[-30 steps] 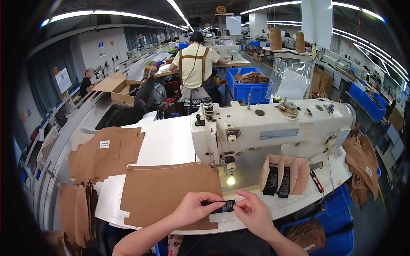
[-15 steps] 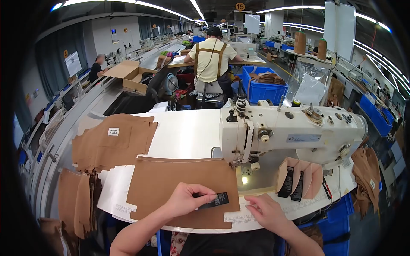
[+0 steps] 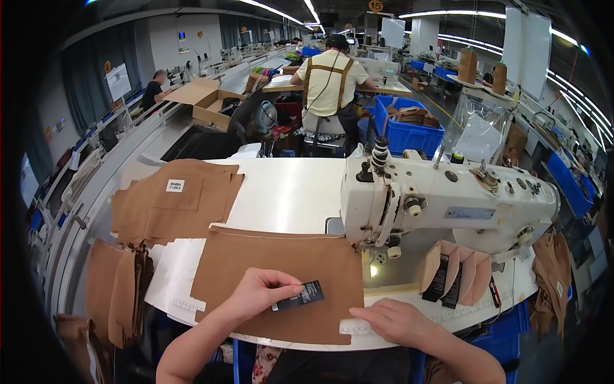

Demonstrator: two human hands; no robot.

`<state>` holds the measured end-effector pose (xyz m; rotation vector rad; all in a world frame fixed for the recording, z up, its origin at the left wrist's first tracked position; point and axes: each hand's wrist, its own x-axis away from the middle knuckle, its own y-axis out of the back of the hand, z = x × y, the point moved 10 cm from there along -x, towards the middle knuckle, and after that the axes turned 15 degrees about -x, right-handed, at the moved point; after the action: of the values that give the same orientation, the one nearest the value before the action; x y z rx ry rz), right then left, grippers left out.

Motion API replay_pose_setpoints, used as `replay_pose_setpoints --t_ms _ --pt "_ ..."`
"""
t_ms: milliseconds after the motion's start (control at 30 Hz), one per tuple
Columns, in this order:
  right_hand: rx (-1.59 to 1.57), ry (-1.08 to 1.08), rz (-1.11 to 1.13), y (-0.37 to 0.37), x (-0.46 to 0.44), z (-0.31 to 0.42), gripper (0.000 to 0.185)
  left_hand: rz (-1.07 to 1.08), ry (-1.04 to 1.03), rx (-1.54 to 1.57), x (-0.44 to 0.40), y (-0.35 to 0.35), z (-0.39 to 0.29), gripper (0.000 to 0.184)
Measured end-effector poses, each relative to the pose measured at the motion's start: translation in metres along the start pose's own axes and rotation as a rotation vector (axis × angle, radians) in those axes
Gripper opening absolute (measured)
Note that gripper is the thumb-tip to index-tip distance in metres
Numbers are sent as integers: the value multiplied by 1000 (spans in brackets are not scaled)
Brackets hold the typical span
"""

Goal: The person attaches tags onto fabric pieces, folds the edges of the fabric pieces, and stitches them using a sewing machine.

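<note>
Inward over the brown panel point(image 3: 256, 256) the black label point(image 3: 309, 296) has travelled: a second ago both hands had it at the panel's near right corner, and now only the left hand point(image 3: 259, 293) has it, thumb and fingers pinched on one end. Meanwhile the right hand point(image 3: 396, 320) has let go and sits at that notched corner beside the printed ruler point(image 3: 355, 328), fingers loosely bent, nothing visible in it.

From where I stand, the label looks easy to get wrong. It sits aslant to the panel's edges, and a one-sided pinch could let its free end swing or curl, so it might go down crooked. The panel lies loose on the table point(image 3: 288, 192), its far right corner close beside the sewing machine point(image 3: 448, 198); a dragging wrist or a nudge from the right hand could skew it, or ruck the cloth.

Whether the label touches the cloth or hovers just above, I can't tell. Its print is too small to read, and the fingers cover its left end. The right thumb is hidden, and I can't make out whether that hand presses on the panel. The machine's head hides the needle area, and lettering on the labels in the holder point(image 3: 470, 269) is illegible.
</note>
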<state>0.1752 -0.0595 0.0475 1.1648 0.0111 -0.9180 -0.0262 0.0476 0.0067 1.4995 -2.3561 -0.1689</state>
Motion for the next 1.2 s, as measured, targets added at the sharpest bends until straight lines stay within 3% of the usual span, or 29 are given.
replay_pose_setpoints --t_ms 400,533,633,733,767,833,867,1000,1200 --pt "-180 -153 -30 5 -4 -15 45 68 10 -47 4 -8 12 17" --pt "-313 -238 -157 17 -11 -25 35 302 -71 148 41 -66 -25 9" --pt "-398 -175 -295 37 -36 -17 30 429 -124 -25 55 -120 -51 11" --pt "-346 -129 -344 45 -40 -16 27 8 -418 -356 13 -99 -63 14" --pt "-327 -146 -350 44 -35 -15 27 -211 -627 -428 9 -80 -66 11" --pt "-293 -189 -372 35 -16 -12 28 -379 -621 -572 9 -52 -65 10" --pt "-161 -134 -323 24 -9 -4 37 -449 -654 -649 9 -44 -64 9" --pt "69 -211 -143 -11 11 2 56 -459 -592 -568 -3 -30 -51 9" --pt "27 -206 -156 -7 9 2 45 -446 -562 -612 -15 -14 -66 9"
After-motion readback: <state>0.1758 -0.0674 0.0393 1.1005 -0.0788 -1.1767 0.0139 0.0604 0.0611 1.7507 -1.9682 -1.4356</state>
